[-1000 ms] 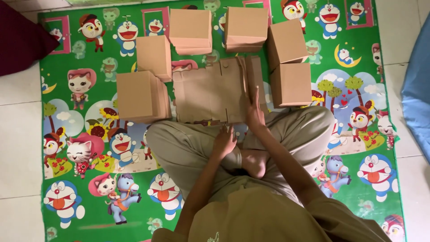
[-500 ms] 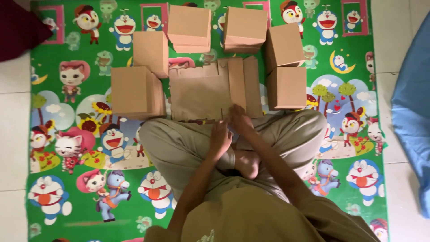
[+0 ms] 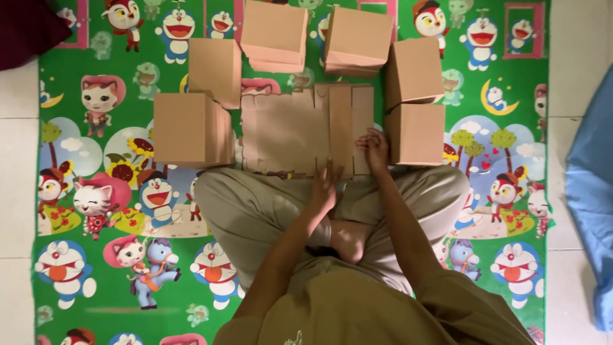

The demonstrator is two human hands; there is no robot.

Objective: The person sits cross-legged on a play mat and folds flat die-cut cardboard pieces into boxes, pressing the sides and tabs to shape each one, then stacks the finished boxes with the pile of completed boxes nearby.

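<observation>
Flat cardboard blanks [image 3: 300, 131] lie unfolded; six assembled boxes [image 3: 191, 128] surround them. Left hand [image 3: 327, 184] and right hand [image 3: 375, 145] rest open-fingered on the stack's near edge.

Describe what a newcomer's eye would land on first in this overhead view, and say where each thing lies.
The bright green cartoon mat fills the floor. On its upper half, folded brown cardboard boxes ring a flat cardboard sheet. At the sheet's near edge, above the crossed legs, rest the left hand and the right hand.

The top edge cuts off two cardboard boxes [image 3: 274, 32].
</observation>
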